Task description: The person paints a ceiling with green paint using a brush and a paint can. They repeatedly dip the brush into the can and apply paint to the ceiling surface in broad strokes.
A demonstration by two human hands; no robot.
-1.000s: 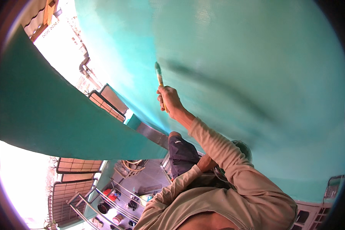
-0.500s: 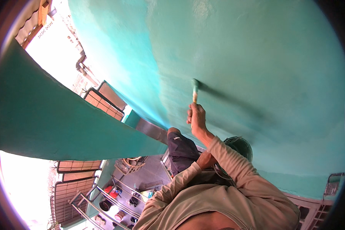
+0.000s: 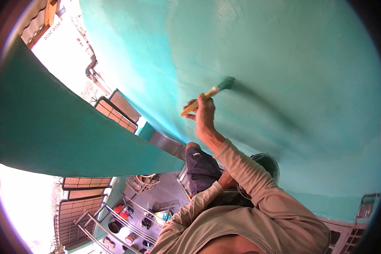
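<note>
1. Overhead, I see the right hand raised against the turquoise wall; its fingers are wrapped around the yellow handle of a paintbrush.
2. Bristles of the paintbrush, coated in the same turquoise, touch the wall up and to the right of the hand; a dark shadow runs from them across the wall.
3. Below the right hand, the left hand sits at a round paint bucket; I cannot tell whether it is gripping or only resting.
4. Far below the wall, to the left, a metal rack carries pots and small containers.
</note>
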